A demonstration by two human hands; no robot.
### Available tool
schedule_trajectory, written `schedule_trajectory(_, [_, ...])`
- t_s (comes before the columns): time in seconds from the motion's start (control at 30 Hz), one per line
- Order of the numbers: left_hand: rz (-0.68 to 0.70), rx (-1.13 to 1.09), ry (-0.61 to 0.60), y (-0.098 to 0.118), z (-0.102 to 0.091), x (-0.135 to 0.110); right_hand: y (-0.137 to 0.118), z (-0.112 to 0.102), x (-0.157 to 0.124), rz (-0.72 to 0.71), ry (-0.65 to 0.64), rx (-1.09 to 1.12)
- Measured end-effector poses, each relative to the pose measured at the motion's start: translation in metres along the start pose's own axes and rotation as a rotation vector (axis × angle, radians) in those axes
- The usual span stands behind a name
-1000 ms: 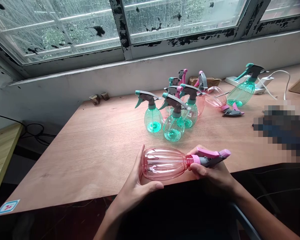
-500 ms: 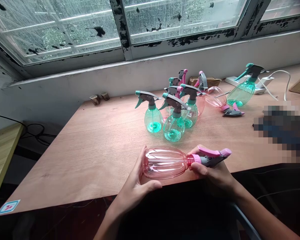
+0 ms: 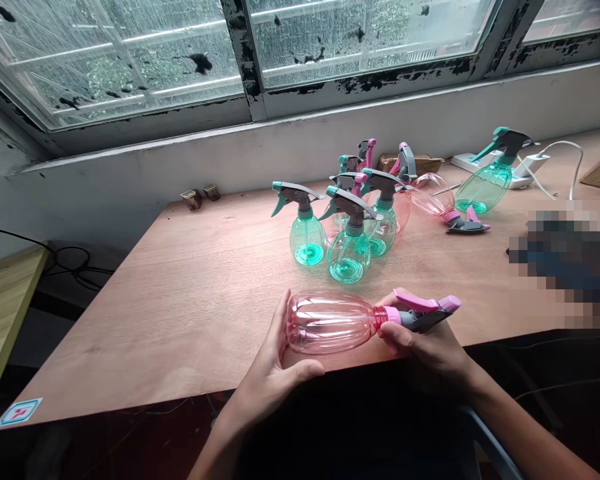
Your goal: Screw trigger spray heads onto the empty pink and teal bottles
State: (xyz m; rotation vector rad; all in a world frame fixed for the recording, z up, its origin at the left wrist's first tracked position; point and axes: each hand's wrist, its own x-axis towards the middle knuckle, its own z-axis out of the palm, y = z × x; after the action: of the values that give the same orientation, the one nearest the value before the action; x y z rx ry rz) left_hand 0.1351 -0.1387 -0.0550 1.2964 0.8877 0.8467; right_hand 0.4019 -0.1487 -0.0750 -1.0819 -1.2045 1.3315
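A pink transparent spray bottle (image 3: 333,323) lies sideways in the air over the table's front edge, its base to the left and its pink-and-grey trigger head to the right. My right hand (image 3: 427,350) is closed round its neck, just below the pink collar. Cupped at the base is my left hand (image 3: 273,373), its fingers against the bottle's end and its thumb held apart in front. Just beyond stand several green spray bottles (image 3: 349,257) with grey heads, and pink ones are partly hidden behind them.
A pink spray bottle (image 3: 433,197) lies on its side at the back, near a tilted green spray bottle (image 3: 485,183) and a white power strip (image 3: 527,170). A blurred dark object (image 3: 570,260) is at the right. The wooden table (image 3: 180,300) meets the windowed wall.
The pink spray bottle has turned slightly about its length and its base end has risen a little. Both hands keep nearly the same place.
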Motion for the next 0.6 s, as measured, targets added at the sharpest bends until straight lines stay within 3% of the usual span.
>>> schedule_trajectory(0.4, [0.007, 0.009, -0.045, 0.0039, 0.0013, 0.002, 0.0058, -0.0033, 0.0024, -0.062, -0.006, 0.055])
schedule_trajectory(0.6, [0.004, -0.008, -0.036, 0.0039, -0.0006, 0.0002, 0.0056, -0.0022, 0.0021, -0.022, -0.039, 0.071])
